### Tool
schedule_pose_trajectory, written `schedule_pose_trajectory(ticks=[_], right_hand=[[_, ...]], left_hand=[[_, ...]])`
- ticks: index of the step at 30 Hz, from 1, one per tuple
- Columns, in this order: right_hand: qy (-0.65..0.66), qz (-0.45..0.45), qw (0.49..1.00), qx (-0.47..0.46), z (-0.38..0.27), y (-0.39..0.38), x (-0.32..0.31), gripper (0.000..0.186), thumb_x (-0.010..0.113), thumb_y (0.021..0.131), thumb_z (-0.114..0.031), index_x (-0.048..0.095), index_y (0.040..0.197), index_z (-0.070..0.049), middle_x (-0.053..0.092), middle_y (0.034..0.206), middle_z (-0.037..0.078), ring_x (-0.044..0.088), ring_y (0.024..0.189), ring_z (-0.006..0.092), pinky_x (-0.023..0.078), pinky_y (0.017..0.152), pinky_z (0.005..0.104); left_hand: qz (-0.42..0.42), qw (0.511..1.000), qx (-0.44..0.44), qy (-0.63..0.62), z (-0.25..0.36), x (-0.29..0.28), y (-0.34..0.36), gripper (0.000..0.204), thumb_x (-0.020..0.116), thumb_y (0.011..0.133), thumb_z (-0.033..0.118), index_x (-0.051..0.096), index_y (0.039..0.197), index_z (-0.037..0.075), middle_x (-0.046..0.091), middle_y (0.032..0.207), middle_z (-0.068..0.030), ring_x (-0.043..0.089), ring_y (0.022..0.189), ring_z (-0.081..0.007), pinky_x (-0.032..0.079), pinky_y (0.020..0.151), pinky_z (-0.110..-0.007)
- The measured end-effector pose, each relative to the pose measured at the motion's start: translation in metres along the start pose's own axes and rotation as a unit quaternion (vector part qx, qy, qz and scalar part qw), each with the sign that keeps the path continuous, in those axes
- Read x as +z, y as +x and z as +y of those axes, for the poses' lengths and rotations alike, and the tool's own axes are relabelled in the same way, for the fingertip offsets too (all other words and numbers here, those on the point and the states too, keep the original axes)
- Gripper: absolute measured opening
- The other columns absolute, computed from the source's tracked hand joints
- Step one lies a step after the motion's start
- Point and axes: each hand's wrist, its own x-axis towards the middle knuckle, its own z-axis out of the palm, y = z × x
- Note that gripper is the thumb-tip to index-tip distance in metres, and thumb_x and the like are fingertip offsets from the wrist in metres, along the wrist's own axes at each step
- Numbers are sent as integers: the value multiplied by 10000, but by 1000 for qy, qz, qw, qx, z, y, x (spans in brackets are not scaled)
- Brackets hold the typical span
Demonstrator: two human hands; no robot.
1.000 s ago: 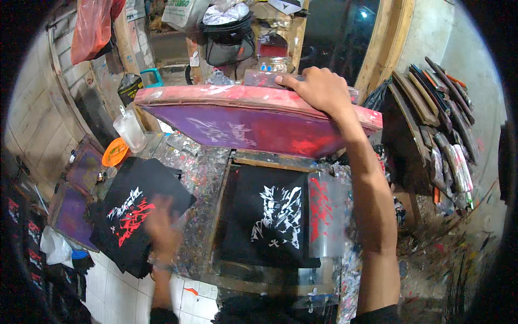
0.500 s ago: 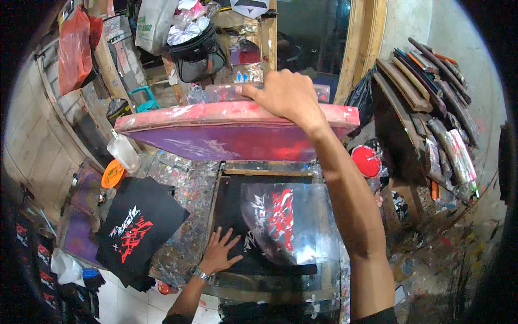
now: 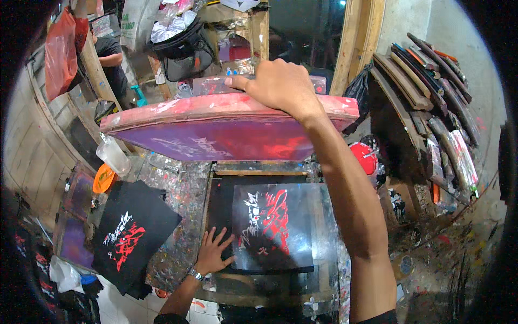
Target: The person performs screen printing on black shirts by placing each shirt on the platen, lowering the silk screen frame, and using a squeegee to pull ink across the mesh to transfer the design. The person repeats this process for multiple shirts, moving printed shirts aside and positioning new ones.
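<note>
My right hand [image 3: 280,89] is closed over the upper edge of a screen printing frame [image 3: 178,110], which is tilted up at the back of the table, its purple and red mesh facing me. Below it, a black fabric piece [image 3: 220,202] lies on the printing board. A clear film sheet [image 3: 318,216] covers much of that fabric, and a white and red design [image 3: 275,216] shows there. My left hand [image 3: 216,254], a watch on its wrist, rests with fingers spread on the fabric's near left part, beside the film's edge.
Left of the board lies a stack of printed black fabric pieces [image 3: 132,232]. An orange bowl [image 3: 104,178] and a translucent plastic jug [image 3: 113,156] stand behind it. A red-topped tub [image 3: 364,158] is beyond my right forearm. Several used frames [image 3: 415,86] lean at right. Another person [image 3: 110,56] is at back left.
The film's curled left side has come down flat over the fabric. My left hand stays spread, and the frame stays raised in my right hand. Another person has come into view at back left.
</note>
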Motion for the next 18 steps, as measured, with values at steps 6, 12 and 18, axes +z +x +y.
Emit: schedule_pose_trajectory(ticks=[6,12,18], right_hand=[[5,-12,1000,8,1,6,2,780,590,855,-723,745,905,39,709,899,318,701,918,487,556,846,528],[-4,-8,1000,5,4,12,5,790,581,848,-736,750,968,26,711,945,317,697,947,489,553,860,534],[-37,-11,999,7,5,15,5,728,563,870,-705,779,955,-15,733,988,267,722,945,436,569,849,510]], left_hand=[[27,999,-5,-46,0,-2,-3,768,715,811,618,527,1485,300,378,1600,-119,277,1469,-460,169,1217,-611],[18,998,-15,-61,5,-12,-1,770,720,800,633,550,1467,288,384,1591,-121,267,1473,-457,169,1217,-611],[-14,998,-19,-51,-2,-5,-2,770,712,811,629,544,1473,276,346,1617,-128,240,1485,-460,165,1216,-614]])
